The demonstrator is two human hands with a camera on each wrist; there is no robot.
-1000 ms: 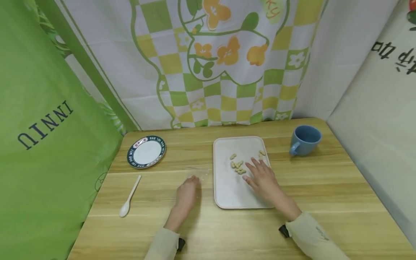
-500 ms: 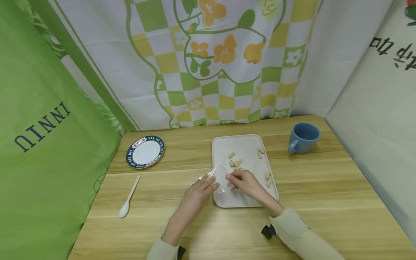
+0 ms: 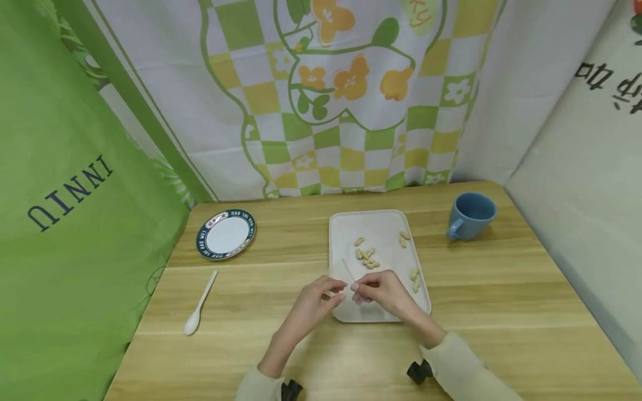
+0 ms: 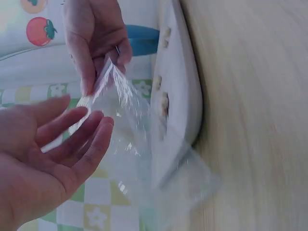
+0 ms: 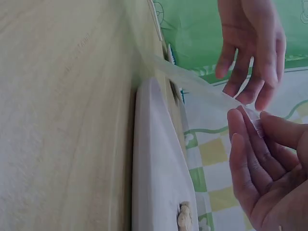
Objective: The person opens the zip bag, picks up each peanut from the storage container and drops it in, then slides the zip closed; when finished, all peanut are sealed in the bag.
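Observation:
Over the near part of a white tray [image 3: 346, 231], my right hand [image 3: 388, 292] pinches the edge of a clear plastic bag [image 4: 127, 139] between thumb and fingers. The bag hangs down from that pinch, thin and see-through, barely visible in the head view. My left hand [image 3: 315, 303] faces it at the tray's left edge, fingers bent loosely and the thumb apart from them. In the left wrist view those fingers [image 4: 94, 149] lie in front of the bag without pinching it. Unshelled peanuts [image 3: 368, 258] lie in a cluster mid-tray, with several more along its right side.
A blue mug [image 3: 471, 216] stands at the back right of the wooden table [image 3: 506, 306]. Toward the back left lies a white plate [image 3: 225, 234] with a dark patterned rim. A white spoon [image 3: 200, 303] rests in front of it. Printed cloths hang around the table.
My right hand, earlier spread over the tray's right side, has moved left and taken hold of the bag. The left hand has shifted right with the bag, let go and turned toward it.

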